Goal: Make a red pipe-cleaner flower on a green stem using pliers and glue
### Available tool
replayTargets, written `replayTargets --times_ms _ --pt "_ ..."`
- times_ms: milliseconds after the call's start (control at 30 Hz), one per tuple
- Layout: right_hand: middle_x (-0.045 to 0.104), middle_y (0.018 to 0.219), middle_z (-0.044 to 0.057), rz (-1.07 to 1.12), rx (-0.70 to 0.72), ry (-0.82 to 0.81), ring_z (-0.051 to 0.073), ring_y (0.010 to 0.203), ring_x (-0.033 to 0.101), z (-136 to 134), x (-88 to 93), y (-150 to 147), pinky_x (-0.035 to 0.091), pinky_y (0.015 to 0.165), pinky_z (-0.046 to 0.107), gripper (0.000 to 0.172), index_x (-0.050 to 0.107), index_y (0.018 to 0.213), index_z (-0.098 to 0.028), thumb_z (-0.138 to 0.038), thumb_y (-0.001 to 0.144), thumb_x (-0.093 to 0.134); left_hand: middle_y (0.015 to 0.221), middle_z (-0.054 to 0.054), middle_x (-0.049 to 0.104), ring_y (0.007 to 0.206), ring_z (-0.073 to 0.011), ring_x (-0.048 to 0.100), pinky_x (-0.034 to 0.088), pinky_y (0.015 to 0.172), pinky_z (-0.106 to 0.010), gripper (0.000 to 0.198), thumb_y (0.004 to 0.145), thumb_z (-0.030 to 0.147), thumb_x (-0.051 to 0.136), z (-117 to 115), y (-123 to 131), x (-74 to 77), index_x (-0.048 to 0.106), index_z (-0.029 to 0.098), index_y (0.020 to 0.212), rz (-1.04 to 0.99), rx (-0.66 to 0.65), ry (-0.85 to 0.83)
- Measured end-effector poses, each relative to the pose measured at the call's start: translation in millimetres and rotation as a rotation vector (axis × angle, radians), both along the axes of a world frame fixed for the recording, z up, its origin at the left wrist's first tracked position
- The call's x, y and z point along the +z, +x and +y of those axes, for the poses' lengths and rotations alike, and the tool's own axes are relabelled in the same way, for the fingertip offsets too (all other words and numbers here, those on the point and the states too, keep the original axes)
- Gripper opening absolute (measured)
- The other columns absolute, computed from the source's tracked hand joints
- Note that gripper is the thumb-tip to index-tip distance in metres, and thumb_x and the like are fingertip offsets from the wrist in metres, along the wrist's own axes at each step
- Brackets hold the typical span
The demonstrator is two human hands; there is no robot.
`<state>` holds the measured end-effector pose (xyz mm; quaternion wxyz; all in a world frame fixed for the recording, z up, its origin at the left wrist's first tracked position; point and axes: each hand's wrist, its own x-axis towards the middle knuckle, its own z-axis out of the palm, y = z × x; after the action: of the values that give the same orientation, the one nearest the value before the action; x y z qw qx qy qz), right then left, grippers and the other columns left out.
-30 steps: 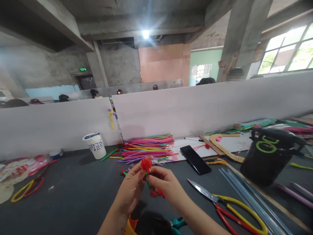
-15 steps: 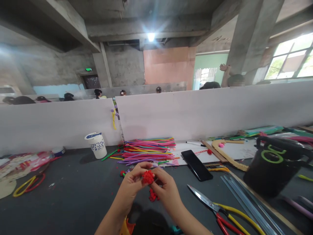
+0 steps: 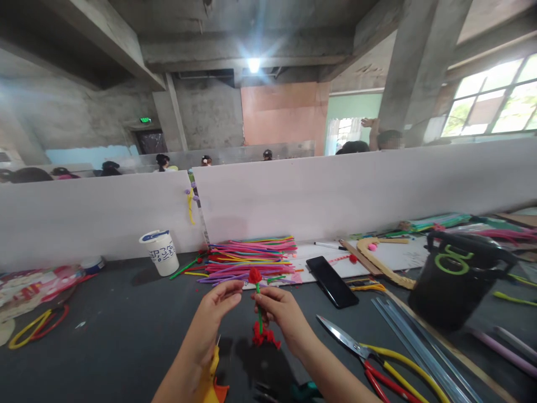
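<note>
**Right hand (image 3: pixel 277 310) pinches a red pipe-cleaner flower (image 3: pixel 255 275)**

Think of a big clock with the flower in the middle and twelve pointing away from the person. The flower stands up almost straight over the dark table (image 3: pixel 126 319). The right hand grips its green stem (image 3: pixel 258 305) with thumb and fingers, from the three o'clock side. The left hand (image 3: pixel 218 305) is at eight o'clock, near the flower. It is loose, its fingers bent, with a little gap between them and the flower.

At six o'clock are fuzzy red bits (image 3: pixel 265 336). The stem's low end is in front of them; I can't tell if they touch.

At twelve is a heap of bright pipe cleaners (image 3: pixel 251 260), and behind it a tall white board (image 3: pixel 251 196). A white cup (image 3: pixel 161 254) is at ten. A black phone (image 3: pixel 332 281) is at three. Big scissors (image 3: pixel 354 346) with red and yellow handles lie at four, blades spread a bit. Red and yellow loop handles (image 3: pixel 31 331) are far off at nine.
</note>
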<state>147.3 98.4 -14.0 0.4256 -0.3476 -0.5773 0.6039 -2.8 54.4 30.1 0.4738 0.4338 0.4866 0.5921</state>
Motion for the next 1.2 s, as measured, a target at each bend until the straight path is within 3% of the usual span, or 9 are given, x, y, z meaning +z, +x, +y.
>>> replayTargets --times_ms 167,367,467,633,833,1000,1100,1200 --pt "0.062 0.087 0.001 -0.04 0.029 -0.116 0.011 0.066 0.059 12.0 -10.0 3.8 0.051 0.059 0.027 0.023 0.059 0.099 -0.013 -0.034 0.092 0.053 0.081 -0.006 0.074 0.084 -0.0211 0.062 0.042 0.078 -0.027 0.018 0.061 0.028 0.075 -1.0 -8.3 -1.2 0.077 0.018 0.076 0.029 0.033 -0.045" --pt "0.06 0.078 -0.001 -0.095 0.067 -0.082 0.009 0.059 0.057 -5.7 -1.7 -4.7 0.049 0.054 0.024 0.023 0.059 0.094 -0.013 -0.035 0.092 0.053 0.066 -0.005 0.072 0.068 -0.0195 0.061 0.043 0.066 -0.027 0.02 0.056 0.031 0.08 -0.1 8.8 -14.8 0.077 0.016 0.07 -0.058 0.012 -0.109" --pt "0.058 0.072 -0.003 -0.151 0.085 -0.035 0.007 0.053 0.053 -15.0 -0.8 -11.2 0.047 0.049 0.021 0.023 0.059 0.089 -0.013 -0.035 0.092 0.052 0.068 -0.005 0.072 0.065 -0.0183 0.062 0.045 0.064 -0.028 0.025 0.057 0.033 0.08 -4.1 14.5 -16.0 0.077 0.015 0.074 -0.171 -0.03 -0.13" --pt "0.056 0.066 -0.004 -0.269 0.132 0.101 0.007 0.051 0.052 -30.8 -2.0 -18.4 0.046 0.05 0.022 0.025 0.059 0.08 -0.013 -0.034 0.092 0.053 0.057 -0.001 0.067 0.054 -0.0109 0.056 0.044 0.057 -0.021 0.019 0.051 0.024 0.084 -16.1 8.4 -12.7 0.072 0.013 0.061 -0.302 -0.003 -0.141" --pt "0.06 0.067 -0.001 -0.376 0.072 0.369 0.014 0.069 0.055 -53.4 1.0 -12.5 0.042 0.069 0.028 0.016 0.061 0.068 -0.017 -0.022 0.083 0.057 0.053 0.001 0.059 0.046 -0.0071 0.049 0.038 0.043 -0.017 0.02 0.055 0.024 0.083 -32.1 3.0 -12.5 0.069 0.011 0.062 -0.391 0.022 -0.184" --pt "0.06 0.06 -0.002 -0.446 0.107 0.399 0.013 0.056 0.055 -64.0 4.6 -5.9 0.039 0.058 0.023 0.019 0.068 0.085 -0.019 -0.017 0.081 0.049 0.047 0.005 0.049 0.038 -0.003 0.036 0.026 0.035 -0.015 0.021 0.056 0.026 0.082 -40.7 8.6 -17.7 0.067 0.012 0.06 -0.39 0.081 -0.147" --pt "0.059 0.056 -0.004 -0.506 0.117 0.365 0.012 0.049 0.055 -64.5 4.8 3.3 0.04 0.051 0.021 0.026 0.065 0.102 -0.018 -0.016 0.083 0.048 0.048 0.004 0.053 0.039 -0.0042 0.042 0.03 0.036 -0.015 0.023 0.057 0.026 0.083 -42.2 -5.6 -16.1 0.068 0.01 0.065 -0.326 0.141 -0.138" --pt "0.061 0.063 -0.003 -0.614 0.091 0.36 0.012 0.056 0.058 -55.5 5.0 12.9 0.046 0.057 0.024 0.019 0.063 0.102 -0.015 -0.02 0.088 0.052 0.075 0.0 0.065 0.054 -0.0085 0.056 0.044 0.046 -0.02 0.013 0.078 0.025 0.069 -39.4 -38.9 -11.5 0.065 0.013 0.082 -0.257 0.297 -0.076"
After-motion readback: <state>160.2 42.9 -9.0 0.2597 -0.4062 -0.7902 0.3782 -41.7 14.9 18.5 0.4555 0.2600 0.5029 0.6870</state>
